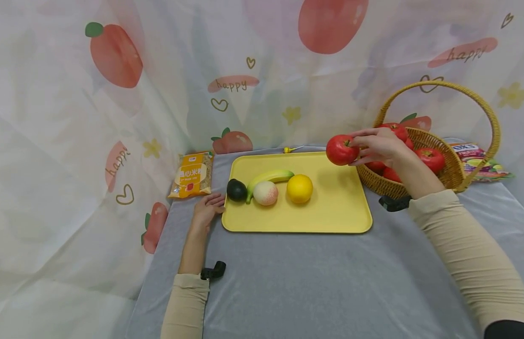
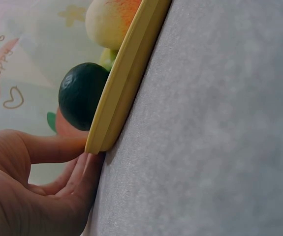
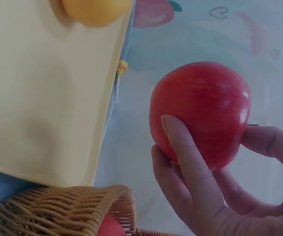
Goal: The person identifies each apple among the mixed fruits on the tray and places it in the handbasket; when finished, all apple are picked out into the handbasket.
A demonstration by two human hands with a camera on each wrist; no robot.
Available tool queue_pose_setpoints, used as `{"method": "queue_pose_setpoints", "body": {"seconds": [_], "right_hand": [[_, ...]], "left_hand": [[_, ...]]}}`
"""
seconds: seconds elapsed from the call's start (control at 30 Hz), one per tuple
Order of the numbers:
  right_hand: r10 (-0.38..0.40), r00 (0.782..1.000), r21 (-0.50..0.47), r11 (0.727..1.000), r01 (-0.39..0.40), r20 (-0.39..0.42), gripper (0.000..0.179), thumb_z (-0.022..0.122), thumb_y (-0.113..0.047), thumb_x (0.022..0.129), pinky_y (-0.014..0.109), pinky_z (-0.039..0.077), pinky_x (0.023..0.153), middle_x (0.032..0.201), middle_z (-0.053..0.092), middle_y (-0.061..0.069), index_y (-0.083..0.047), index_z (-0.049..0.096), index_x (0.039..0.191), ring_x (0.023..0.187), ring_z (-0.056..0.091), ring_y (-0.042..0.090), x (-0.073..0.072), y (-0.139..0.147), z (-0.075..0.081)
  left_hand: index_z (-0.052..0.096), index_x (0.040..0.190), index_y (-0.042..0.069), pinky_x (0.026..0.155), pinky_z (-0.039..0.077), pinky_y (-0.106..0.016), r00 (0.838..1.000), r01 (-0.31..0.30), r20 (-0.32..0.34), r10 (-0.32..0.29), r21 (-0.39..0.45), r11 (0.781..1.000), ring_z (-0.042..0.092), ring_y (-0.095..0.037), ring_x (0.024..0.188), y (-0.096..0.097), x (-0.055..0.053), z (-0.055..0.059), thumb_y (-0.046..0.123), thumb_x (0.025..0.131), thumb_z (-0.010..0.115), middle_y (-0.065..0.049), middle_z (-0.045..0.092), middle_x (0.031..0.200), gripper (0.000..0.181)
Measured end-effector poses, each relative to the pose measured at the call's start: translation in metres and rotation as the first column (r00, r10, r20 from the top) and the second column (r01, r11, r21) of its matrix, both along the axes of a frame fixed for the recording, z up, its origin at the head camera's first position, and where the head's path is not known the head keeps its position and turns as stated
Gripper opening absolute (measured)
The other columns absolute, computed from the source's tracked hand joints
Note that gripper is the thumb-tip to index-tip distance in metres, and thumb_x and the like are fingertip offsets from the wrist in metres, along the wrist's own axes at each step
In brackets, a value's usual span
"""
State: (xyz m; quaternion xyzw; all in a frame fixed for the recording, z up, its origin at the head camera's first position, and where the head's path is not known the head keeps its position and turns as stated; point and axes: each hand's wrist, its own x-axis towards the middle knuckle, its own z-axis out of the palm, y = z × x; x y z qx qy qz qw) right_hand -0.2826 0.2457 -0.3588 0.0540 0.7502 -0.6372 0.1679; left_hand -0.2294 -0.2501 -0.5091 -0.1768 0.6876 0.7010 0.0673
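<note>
My right hand (image 1: 380, 145) grips a red apple (image 1: 342, 149) with thumb and fingers, above the far right corner of the yellow tray (image 1: 338, 212). The right wrist view shows the apple (image 3: 200, 108) up close, its underside among the fingers. At the tray's left edge, my left hand (image 1: 206, 212) touches the rim with its extended fingers and thumb tip (image 2: 72, 147). On the tray lie a dark green avocado-like fruit (image 1: 237, 190), a banana (image 1: 272, 178), a peach (image 1: 265, 193) and an orange (image 1: 299, 189). More red apples (image 1: 431, 160) fill the basket under my right forearm.
A wicker basket (image 1: 450, 153) with a tall arched handle stands right of the tray. Behind it lies a colourful packet (image 1: 478, 160). An orange food bag (image 1: 192, 174) leans at the back left. A small yellow item (image 1: 288, 150) sits behind the tray, near the printed cloth backdrop.
</note>
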Motion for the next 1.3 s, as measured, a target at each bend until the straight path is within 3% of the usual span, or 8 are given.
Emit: {"method": "queue_pose_setpoints", "body": {"seconds": [0.13, 0.27, 0.5, 0.63, 0.87, 1.07, 1.17, 1.3], "right_hand": [[0.000, 1.000, -0.025, 1.000, 0.000, 0.002, 0.058, 0.068, -0.017, 0.102, 0.052, 0.061, 0.086, 0.115, 0.068, 0.005, 0.000, 0.045, 0.151, 0.095, 0.074, 0.020, -0.001, 0.006, 0.001], [-0.010, 1.000, -0.035, 0.999, 0.010, 0.011, 0.051, 0.070, -0.020, 0.101, 0.050, 0.062, 0.084, 0.098, 0.074, -0.002, -0.003, 0.052, 0.146, 0.093, 0.075, 0.020, -0.001, 0.012, 0.003], [-0.037, 0.999, 0.000, 0.999, 0.037, 0.012, 0.051, 0.071, -0.022, 0.100, 0.053, 0.057, 0.090, 0.102, 0.070, -0.005, -0.007, 0.054, 0.146, 0.092, 0.073, 0.015, 0.002, 0.021, 0.005], [-0.048, 0.999, 0.027, 0.999, 0.047, 0.018, 0.056, 0.070, -0.024, 0.101, 0.053, 0.056, 0.093, 0.124, 0.060, 0.006, -0.006, 0.049, 0.151, 0.095, 0.072, 0.015, 0.005, 0.027, 0.005], [-0.026, 1.000, 0.069, 0.997, 0.025, 0.015, 0.063, 0.063, -0.030, 0.105, 0.048, 0.058, 0.094, 0.156, 0.033, 0.024, -0.006, 0.040, 0.158, 0.117, 0.061, 0.023, 0.008, 0.038, 0.003], [-0.018, 1.000, 0.055, 0.998, 0.018, 0.000, 0.057, 0.064, -0.029, 0.104, 0.048, 0.059, 0.092, 0.142, 0.046, 0.017, -0.007, 0.045, 0.153, 0.095, 0.070, 0.011, 0.008, 0.048, 0.002], [-0.029, 1.000, 0.038, 0.999, 0.029, -0.001, 0.051, 0.067, -0.027, 0.103, 0.050, 0.058, 0.091, 0.122, 0.060, 0.005, -0.009, 0.050, 0.149, 0.092, 0.073, 0.013, 0.009, 0.052, 0.003], [-0.032, 1.000, 0.042, 0.999, 0.032, -0.002, 0.044, 0.067, -0.027, 0.103, 0.049, 0.059, 0.091, 0.112, 0.063, -0.001, -0.012, 0.056, 0.142, 0.092, 0.073, 0.013, 0.012, 0.057, 0.005]], "left_hand": [[0.054, 0.145, 0.000, 0.111, 0.048, -0.040, 1.000, 0.001, 0.004, -0.001, 0.002, 1.000, 0.061, -0.029, 0.132, 0.000, 0.001, 0.000, -0.017, 0.089, 0.067, -0.019, 0.062, 0.143, 0.060], [0.053, 0.146, 0.000, 0.111, 0.048, -0.041, 1.000, -0.001, 0.011, 0.001, 0.006, 1.000, 0.060, -0.029, 0.133, 0.000, 0.002, 0.002, -0.017, 0.089, 0.067, -0.019, 0.061, 0.144, 0.060], [0.051, 0.147, -0.003, 0.104, 0.053, -0.034, 1.000, 0.014, -0.009, -0.014, 0.007, 1.000, 0.058, -0.032, 0.135, -0.001, 0.002, 0.003, -0.018, 0.090, 0.065, -0.022, 0.059, 0.146, 0.061], [0.049, 0.148, -0.005, 0.098, 0.056, -0.029, 1.000, 0.020, -0.019, -0.020, 0.010, 1.000, 0.057, -0.033, 0.136, 0.000, 0.002, 0.002, -0.019, 0.090, 0.063, -0.025, 0.058, 0.146, 0.061], [0.050, 0.148, -0.003, 0.109, 0.050, -0.038, 1.000, 0.022, -0.009, -0.022, 0.005, 1.000, 0.057, -0.032, 0.136, 0.000, 0.001, 0.001, -0.018, 0.091, 0.063, -0.023, 0.059, 0.146, 0.060], [0.050, 0.148, -0.003, 0.110, 0.049, -0.039, 1.000, 0.022, -0.014, -0.022, 0.008, 1.000, 0.057, -0.032, 0.136, -0.001, 0.001, 0.001, -0.018, 0.091, 0.064, -0.023, 0.059, 0.146, 0.061], [0.050, 0.148, -0.003, 0.110, 0.049, -0.039, 1.000, 0.020, -0.011, -0.020, 0.013, 1.000, 0.058, -0.032, 0.136, -0.001, 0.000, 0.000, -0.018, 0.091, 0.064, -0.023, 0.059, 0.146, 0.061], [0.050, 0.148, -0.003, 0.110, 0.049, -0.039, 1.000, 0.022, -0.007, -0.022, 0.014, 1.000, 0.058, -0.032, 0.136, -0.001, 0.000, 0.000, -0.017, 0.091, 0.065, -0.022, 0.059, 0.146, 0.061]]}}
